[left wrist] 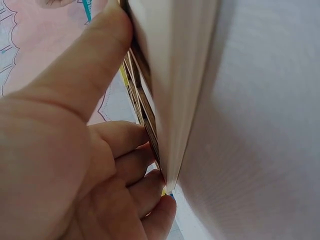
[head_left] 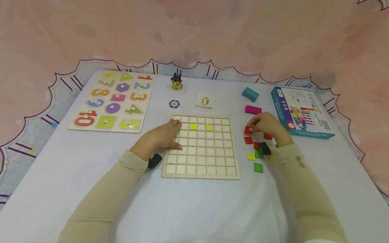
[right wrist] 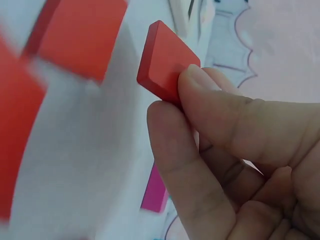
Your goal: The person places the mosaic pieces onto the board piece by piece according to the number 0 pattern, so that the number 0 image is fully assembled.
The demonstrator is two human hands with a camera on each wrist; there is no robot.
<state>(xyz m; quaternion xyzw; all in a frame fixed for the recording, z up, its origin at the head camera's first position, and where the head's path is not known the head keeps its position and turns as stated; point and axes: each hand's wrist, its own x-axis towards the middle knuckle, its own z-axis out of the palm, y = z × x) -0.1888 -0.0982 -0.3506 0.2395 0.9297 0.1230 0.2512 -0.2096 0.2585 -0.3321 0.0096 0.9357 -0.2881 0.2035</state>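
Observation:
A wooden grid board (head_left: 202, 151) lies in the middle of the head view, with two yellow quarter-round tiles (head_left: 193, 126) in its second row. My left hand (head_left: 162, 135) rests along its left edge, thumb and fingers spread over the rim; the left wrist view shows the fingertips against its side. To the right of the board, my right hand (head_left: 267, 124) pinches a red square tile (right wrist: 167, 60) between thumb and fingers. Near it lie more red tiles (head_left: 248, 140), green squares (head_left: 258, 167) and yellow tiles (head_left: 251, 156), some partly hidden by the wrist.
Far left lies a number-and-shape puzzle (head_left: 71, 127). Behind the board are a small toy figure (head_left: 176, 82), a poker chip (head_left: 174, 104) and a pattern card (head_left: 205, 101). Teal (head_left: 250, 94) and magenta blocks (head_left: 253, 109) sit near a flat teal-edged box (head_left: 301, 111) at right.

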